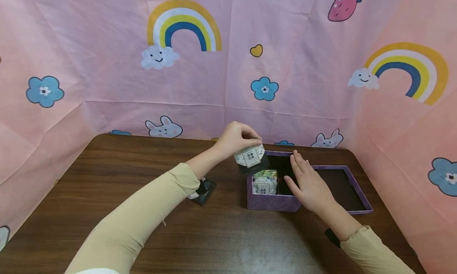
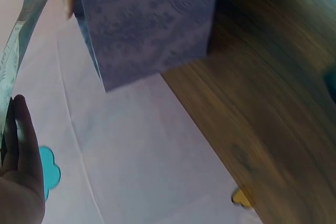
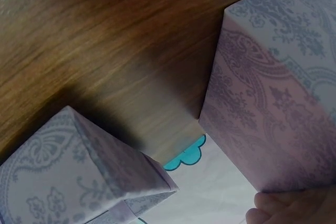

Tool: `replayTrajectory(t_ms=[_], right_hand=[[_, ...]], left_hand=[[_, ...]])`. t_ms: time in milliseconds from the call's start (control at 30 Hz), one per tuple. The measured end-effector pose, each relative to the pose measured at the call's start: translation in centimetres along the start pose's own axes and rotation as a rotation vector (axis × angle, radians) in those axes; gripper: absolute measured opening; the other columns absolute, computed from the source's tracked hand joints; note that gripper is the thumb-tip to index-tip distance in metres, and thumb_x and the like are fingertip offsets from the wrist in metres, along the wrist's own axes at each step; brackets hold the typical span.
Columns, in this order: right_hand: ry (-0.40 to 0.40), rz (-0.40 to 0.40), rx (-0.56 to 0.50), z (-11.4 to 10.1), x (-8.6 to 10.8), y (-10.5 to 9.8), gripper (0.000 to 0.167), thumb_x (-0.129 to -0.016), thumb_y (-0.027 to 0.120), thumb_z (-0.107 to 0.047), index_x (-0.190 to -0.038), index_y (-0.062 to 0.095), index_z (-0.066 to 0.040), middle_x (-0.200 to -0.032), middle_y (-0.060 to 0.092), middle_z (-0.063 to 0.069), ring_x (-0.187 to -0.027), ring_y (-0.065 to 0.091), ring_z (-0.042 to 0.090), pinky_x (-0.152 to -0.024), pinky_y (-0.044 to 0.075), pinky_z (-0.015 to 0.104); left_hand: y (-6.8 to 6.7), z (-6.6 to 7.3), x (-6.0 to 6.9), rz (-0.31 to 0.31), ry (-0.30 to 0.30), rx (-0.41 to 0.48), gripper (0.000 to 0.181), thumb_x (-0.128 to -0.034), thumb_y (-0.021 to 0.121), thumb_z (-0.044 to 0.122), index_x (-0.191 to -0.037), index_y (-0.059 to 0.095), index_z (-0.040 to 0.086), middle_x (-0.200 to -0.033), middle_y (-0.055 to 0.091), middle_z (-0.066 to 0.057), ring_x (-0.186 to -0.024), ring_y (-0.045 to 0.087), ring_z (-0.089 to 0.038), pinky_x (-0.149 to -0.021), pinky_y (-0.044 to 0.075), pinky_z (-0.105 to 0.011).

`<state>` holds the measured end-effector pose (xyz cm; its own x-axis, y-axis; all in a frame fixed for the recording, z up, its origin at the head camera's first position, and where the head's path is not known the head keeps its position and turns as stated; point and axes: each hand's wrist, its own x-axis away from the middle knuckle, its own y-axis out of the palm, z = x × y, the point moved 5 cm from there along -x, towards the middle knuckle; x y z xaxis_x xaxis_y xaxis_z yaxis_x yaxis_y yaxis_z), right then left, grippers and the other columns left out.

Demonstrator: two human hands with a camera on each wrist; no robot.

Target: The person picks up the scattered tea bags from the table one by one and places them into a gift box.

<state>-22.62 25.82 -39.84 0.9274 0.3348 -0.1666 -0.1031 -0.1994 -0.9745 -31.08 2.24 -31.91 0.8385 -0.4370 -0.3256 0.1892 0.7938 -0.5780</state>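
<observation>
In the head view my left hand [image 1: 237, 138] pinches a tea sachet [image 1: 250, 157] by its top edge, over the left rim of a purple patterned box [image 1: 273, 202]. That sachet has a white label with dark lettering and a black lower part. Inside the box's near left portion stand several sachets [image 1: 265, 183], one with a green top. My right hand [image 1: 310, 182] rests at the box's right side, its fingers straight. The right wrist view shows its fingers [image 3: 294, 206] against the box's outer wall [image 3: 268, 93]. At the left wrist view's edge the held sachet [image 2: 13, 51] appears side-on.
A purple-rimmed lid [image 1: 369, 210] with a dark inside lies right of the box. Another black and white sachet [image 1: 205, 192] lies on the brown table [image 1: 200, 234], partly hidden by my left forearm. A pink printed cloth [image 1: 118, 67] hangs behind the table and along its sides.
</observation>
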Motion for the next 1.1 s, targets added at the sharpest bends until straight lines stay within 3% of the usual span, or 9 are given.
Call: replayTrajectory(t_ms=[267,500,800,1100], right_hand=[[0.006,0.004,-0.014,0.0,0.0,0.0,0.072,-0.112,0.051,-0.035,-0.164,0.027,0.008,-0.175,0.021,0.027,-0.161,0.026,0.046,-0.129,0.026,0.062],[0.007,0.012,-0.022,0.0,0.0,-0.1,0.071,-0.111,0.052,-0.033,-0.163,0.028,0.009,-0.174,0.021,0.027,-0.16,0.027,0.047,-0.129,0.027,0.063],[0.01,0.003,-0.022,0.1,0.0,0.0,0.071,-0.112,0.051,-0.034,-0.164,0.027,0.008,-0.175,0.019,0.026,-0.161,0.025,0.046,-0.129,0.026,0.063],[0.007,0.004,-0.023,0.0,0.0,-0.1,0.071,-0.112,0.051,-0.034,-0.164,0.026,0.008,-0.175,0.019,0.026,-0.16,0.026,0.047,-0.129,0.027,0.062]], left_hand=[[2.8,1.2,-1.2,-0.048,0.032,0.003,0.013,-0.0968,0.081,0.02,-0.103,0.086,0.009,-0.101,0.083,-0.006,-0.09,0.075,-0.018,-0.073,0.055,-0.017],[4.7,1.8,-1.1,-0.119,0.058,-0.049,0.012,-0.0984,0.079,0.019,-0.102,0.085,0.01,-0.101,0.084,-0.005,-0.094,0.076,-0.018,-0.078,0.058,-0.021],[6.3,0.8,-0.7,-0.172,0.076,-0.099,0.009,-0.0975,0.08,0.02,-0.1,0.085,0.013,-0.101,0.084,-0.002,-0.091,0.075,-0.013,-0.078,0.057,-0.02],[8.8,0.4,-0.1,-0.319,0.139,-0.159,0.008,-0.097,0.08,0.018,-0.099,0.085,0.013,-0.097,0.083,-0.001,-0.085,0.074,-0.01,-0.074,0.054,-0.016]])
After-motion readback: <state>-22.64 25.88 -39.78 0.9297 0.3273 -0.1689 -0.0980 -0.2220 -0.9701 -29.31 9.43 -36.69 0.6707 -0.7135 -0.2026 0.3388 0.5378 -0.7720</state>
